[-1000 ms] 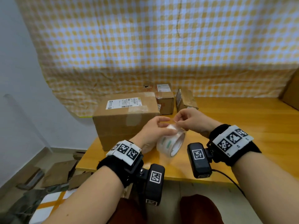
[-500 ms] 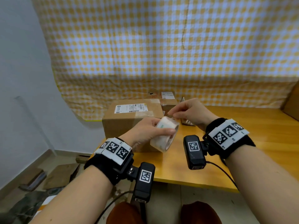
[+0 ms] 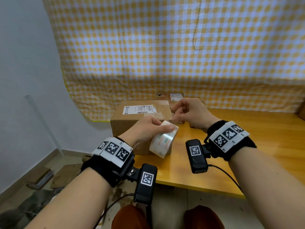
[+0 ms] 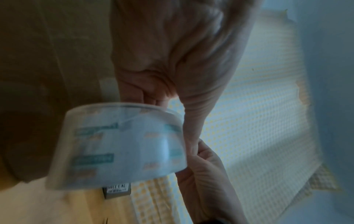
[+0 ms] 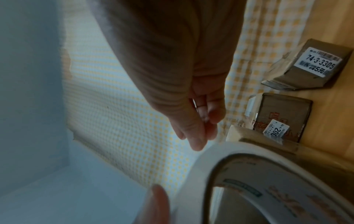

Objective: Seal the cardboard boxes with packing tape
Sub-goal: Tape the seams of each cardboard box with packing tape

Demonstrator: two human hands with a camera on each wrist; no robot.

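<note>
A yellow-and-white checked cloth (image 3: 173, 47) is hanging across the wall behind the wooden counter (image 3: 257, 151) and is taking up most of the head view. A large cardboard box (image 3: 142, 116) is sitting at the counter's left end with a white shipping label (image 3: 139, 109) facing up on its top. Two smaller cardboard boxes are lying behind it by the cloth: one upright box (image 5: 281, 118) just beyond the large box's far corner, and one tilted box (image 5: 310, 66) a little apart from it, each carrying a white label. Flattened cardboard scraps (image 3: 49, 176) are lying on the floor to the left of the counter. The roll of packing tape (image 3: 162, 140) is being held in the air above the counter's near edge, in front of the large box and clear of it. The left hand (image 3: 146, 129) is gripping the roll, with its thumb (image 3: 165, 128) lying over the roll's outer face and its fingers curled behind. The right hand (image 3: 189, 111) is hovering just above and to the right of the roll, with thumb and forefinger pressed together in a pinch at the roll's upper edge; whether the loose tape end is actually between them cannot be told, since the wrist views are blurring there.
</note>
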